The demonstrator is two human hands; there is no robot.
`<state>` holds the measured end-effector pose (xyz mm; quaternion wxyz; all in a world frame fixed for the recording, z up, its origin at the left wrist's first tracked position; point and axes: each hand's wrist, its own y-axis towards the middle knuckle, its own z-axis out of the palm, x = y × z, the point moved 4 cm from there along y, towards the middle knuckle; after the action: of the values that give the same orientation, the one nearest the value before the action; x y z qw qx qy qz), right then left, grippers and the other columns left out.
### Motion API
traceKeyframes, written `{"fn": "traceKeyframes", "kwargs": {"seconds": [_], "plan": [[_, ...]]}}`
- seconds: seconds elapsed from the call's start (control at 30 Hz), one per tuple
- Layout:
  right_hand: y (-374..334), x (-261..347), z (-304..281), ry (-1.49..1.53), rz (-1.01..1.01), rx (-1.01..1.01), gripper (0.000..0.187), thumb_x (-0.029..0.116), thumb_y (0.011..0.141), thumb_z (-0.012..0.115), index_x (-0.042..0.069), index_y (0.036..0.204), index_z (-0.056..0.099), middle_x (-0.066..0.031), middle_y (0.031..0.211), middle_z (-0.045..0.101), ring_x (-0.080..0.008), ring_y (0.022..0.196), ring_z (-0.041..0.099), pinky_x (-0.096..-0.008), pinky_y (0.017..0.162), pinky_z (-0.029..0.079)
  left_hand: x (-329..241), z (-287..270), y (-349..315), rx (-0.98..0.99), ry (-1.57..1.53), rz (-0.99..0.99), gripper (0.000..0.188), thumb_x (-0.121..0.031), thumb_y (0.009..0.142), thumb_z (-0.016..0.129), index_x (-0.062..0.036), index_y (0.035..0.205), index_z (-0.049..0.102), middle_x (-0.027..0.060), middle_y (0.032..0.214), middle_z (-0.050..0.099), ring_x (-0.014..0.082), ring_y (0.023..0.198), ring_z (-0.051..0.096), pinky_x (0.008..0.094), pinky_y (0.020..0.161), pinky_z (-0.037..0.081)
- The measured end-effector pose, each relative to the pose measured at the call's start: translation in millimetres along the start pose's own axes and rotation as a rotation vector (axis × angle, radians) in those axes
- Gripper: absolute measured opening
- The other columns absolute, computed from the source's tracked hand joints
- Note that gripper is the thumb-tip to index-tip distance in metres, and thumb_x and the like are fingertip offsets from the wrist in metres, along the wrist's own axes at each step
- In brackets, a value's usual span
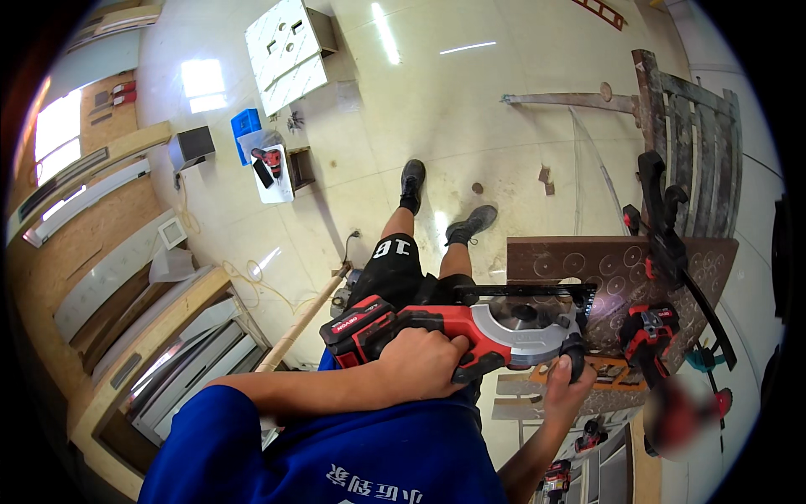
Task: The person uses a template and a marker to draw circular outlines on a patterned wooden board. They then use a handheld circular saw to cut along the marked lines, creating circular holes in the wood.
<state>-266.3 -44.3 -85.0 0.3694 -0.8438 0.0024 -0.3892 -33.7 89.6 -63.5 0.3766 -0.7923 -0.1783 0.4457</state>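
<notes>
A red and black cordless circular saw (512, 332) with a silver blade guard lies across the front of my body, its battery toward the left. My left hand (420, 363) is wrapped round its rear handle. The fingers of my right hand (569, 378) close on the black front knob at the saw's right end. Under and beyond that end lies a brown board (554, 254) marked with several circles. A bright spot of light falls on the board by the saw's tip. The guard hides most of the blade.
A red and black power tool (651, 332) and a black clamp-like tool (663, 218) rest on the board. Beyond stands a worn slatted wooden frame (701, 151). At left are a wooden rack (159, 344), a yellow cord (269, 290) and a white stool-like stand (274, 189).
</notes>
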Motion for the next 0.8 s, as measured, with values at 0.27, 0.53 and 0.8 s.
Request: {"fn": "traceKeyframes", "kwargs": {"seconds": [0.27, 0.53, 0.8], "plan": [[2.2, -0.4, -8.6, -0.026, 0.002, -0.078, 0.047, 0.039, 0.092, 0.063, -0.002, 0.070, 0.055, -0.0060, 0.058, 0.049, -0.0145, 0.056, 0.046, -0.0341, 0.055, 0.038, -7.0, 0.4, 5.1, 0.020, 0.010, -0.009, 0.037, -0.043, 0.085, 0.069, -0.0075, 0.093, 0.065, 0.0144, 0.067, 0.068, 0.0348, 0.065, 0.069, 0.0453, 0.059, 0.055], [0.5, 18.3, -4.6, -0.036, -0.030, -0.012, 0.045, 0.038, 0.091, 0.066, -0.002, 0.071, 0.057, -0.0056, 0.059, 0.052, -0.0140, 0.056, 0.048, -0.0337, 0.055, 0.040, -5.8, 3.0, 2.6, 0.009, 0.037, 0.022, 0.043, -0.042, 0.083, 0.072, -0.0069, 0.107, 0.063, 0.0152, 0.073, 0.070, 0.0346, 0.069, 0.070, 0.0445, 0.062, 0.055], [-24.1, 34.8, 23.9, -0.139, -0.073, 0.000, 0.038, 0.035, 0.084, 0.076, -0.001, 0.072, 0.067, -0.0133, 0.055, 0.059, -0.0253, 0.052, 0.063, -0.0386, 0.053, 0.048, 21.6, -1.3, -31.3, -0.069, 0.128, 0.079, 0.043, -0.045, 0.082, 0.071, -0.0067, 0.100, 0.065, 0.0171, 0.071, 0.068, 0.0360, 0.066, 0.070, 0.0469, 0.061, 0.056]]}}
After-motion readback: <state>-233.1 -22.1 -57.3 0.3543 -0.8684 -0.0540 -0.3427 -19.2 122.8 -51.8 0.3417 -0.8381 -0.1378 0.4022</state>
